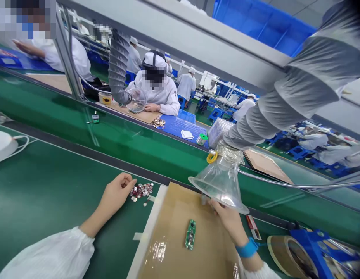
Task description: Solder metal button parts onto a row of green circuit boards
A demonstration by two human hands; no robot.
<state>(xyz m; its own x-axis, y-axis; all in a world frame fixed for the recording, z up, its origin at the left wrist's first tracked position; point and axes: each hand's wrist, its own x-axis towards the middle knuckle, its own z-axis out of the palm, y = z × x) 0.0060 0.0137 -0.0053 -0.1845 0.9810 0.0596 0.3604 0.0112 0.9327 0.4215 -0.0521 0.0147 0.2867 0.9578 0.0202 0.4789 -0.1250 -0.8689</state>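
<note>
My left hand [116,193] rests on the green bench with its fingertips pinched at the edge of a small pile of round silver and red button cells [141,190]. Whether it holds one I cannot tell. My right hand [229,217], with a blue wrist strap [248,248], reaches under the clear fume-extractor funnel [220,182] and touches something small there, partly hidden by the funnel. A small green circuit board [191,234] lies on the brown work mat [174,217] between my hands.
A grey ribbed extraction hose [299,89] runs up to the right from the funnel. A green conveyor [81,116] crosses behind the bench. A blue tape dispenser [316,248] stands at right. A white device with a cable [2,144] sits at left. Co-workers in white sit opposite.
</note>
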